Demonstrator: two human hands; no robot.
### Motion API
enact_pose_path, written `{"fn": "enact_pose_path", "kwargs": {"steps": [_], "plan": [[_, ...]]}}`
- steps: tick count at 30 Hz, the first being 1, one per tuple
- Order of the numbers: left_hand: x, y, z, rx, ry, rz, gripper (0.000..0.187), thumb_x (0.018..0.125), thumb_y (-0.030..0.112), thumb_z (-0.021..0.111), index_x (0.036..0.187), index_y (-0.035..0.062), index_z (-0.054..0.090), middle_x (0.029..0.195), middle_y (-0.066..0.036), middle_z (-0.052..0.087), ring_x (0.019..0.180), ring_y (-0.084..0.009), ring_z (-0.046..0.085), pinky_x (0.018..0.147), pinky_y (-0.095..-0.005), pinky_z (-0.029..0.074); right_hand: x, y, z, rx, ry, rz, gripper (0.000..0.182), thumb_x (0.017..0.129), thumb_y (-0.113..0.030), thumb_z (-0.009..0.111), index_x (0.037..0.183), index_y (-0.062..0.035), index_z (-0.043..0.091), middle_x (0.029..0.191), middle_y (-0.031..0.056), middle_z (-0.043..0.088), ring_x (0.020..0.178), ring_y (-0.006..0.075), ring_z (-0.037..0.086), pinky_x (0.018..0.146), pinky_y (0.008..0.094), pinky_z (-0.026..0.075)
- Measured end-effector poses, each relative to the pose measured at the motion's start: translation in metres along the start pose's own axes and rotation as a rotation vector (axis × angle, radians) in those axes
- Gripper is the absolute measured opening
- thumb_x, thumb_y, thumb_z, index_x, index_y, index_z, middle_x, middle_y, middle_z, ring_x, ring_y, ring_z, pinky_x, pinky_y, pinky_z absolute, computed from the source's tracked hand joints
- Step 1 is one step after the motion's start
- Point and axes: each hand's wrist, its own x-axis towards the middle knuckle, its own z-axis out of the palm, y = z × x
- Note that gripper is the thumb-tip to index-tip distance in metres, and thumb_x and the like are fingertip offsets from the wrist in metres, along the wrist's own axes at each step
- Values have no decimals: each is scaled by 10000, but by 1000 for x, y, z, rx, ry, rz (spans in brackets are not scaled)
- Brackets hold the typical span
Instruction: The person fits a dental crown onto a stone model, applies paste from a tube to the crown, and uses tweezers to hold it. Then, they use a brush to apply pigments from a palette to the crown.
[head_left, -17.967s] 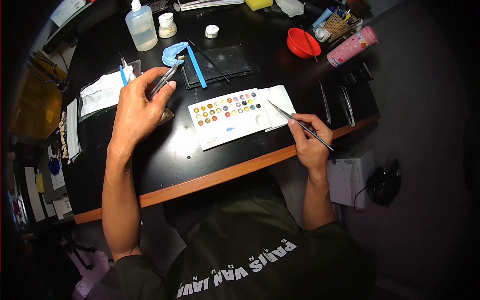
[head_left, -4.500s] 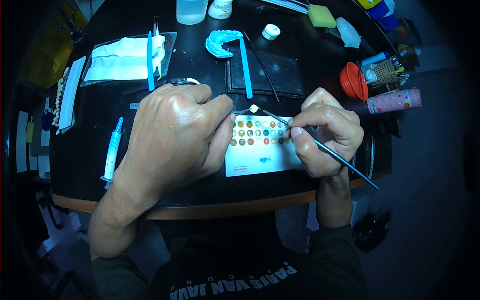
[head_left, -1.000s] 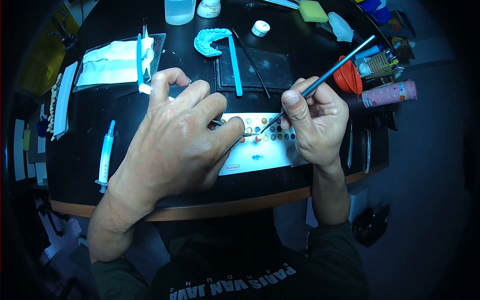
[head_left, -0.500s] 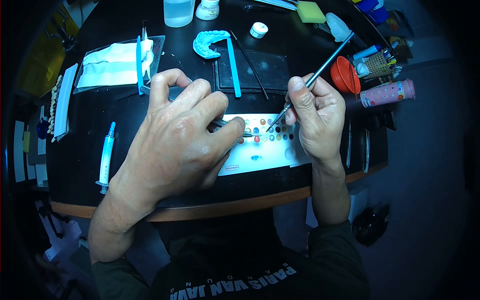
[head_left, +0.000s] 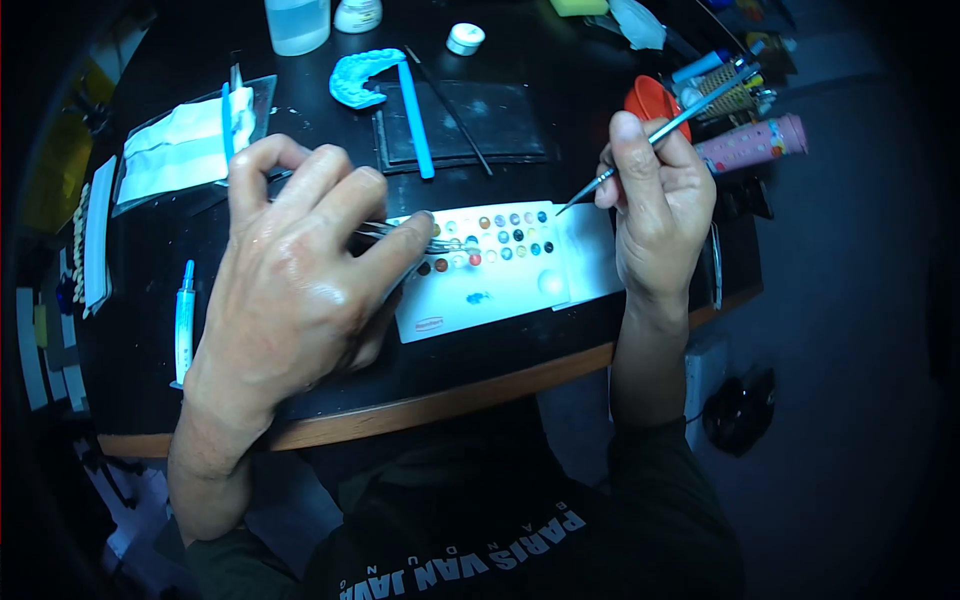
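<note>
My left hand is closed on metal tweezers, whose tips reach over a white palette card with rows of small coloured dots. A small pale piece seems to sit at the tips, too blurred to name. In my right hand is a slim brush, pinched between thumb and fingers. Its fine tip points down-left, just beyond the card's upper right corner. Beside the card lies a white sheet, partly behind my right hand. A blue smear marks the card's lower middle.
Behind the card are a dark slab, a blue dental arch model, a blue stick and a thin dark brush. A syringe lies left. A red cup and pink cylinder stand right.
The brush in my right hand has moved right, away from the coloured dots. My left hand still holds the tweezers over the card. The whole view has shifted a little.
</note>
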Motion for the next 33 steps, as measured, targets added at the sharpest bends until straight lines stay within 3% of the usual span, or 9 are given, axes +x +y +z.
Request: {"fn": "enact_pose_path", "kwargs": {"steps": [7,10,23,26,33], "plan": [[0,0,1,37,31,29,384,715,24,859,1085,118,822,854,-51,588,875,-218,588,970,-487,360,-73,23,-31,-75,95,82,180,1053,-147,706,992,-6,613,702,21,638,629,36,602,589,181,466],[-1,-1,3,62,33,51,432,629,88,906,1049,124,809,877,-47,596,904,-224,603,999,-510,371,-89,35,-38,-47,97,10,190,1051,-151,710,994,-2,607,713,37,648,639,44,616,593,185,480],[3,2,3,85,-3,57,351,729,67,871,1073,116,823,858,-54,599,893,-224,600,988,-490,370,-85,37,-32,-152,36,25,170,1026,-114,739,941,-15,630,666,19,646,591,36,635,536,170,488],[3,2,4,95,-1,64,336,749,64,863,1079,117,826,861,-54,603,887,-225,598,982,-493,371,-85,38,-34,-139,55,22,240,1018,-163,759,902,14,646,688,61,697,622,64,679,539,191,511],[3,3,4,86,-1,56,341,746,70,866,1081,119,824,860,-47,602,878,-219,593,974,-488,369,-84,34,-31,-164,55,32,235,1019,-153,756,891,7,642,677,55,687,615,52,667,528,184,500]]}}
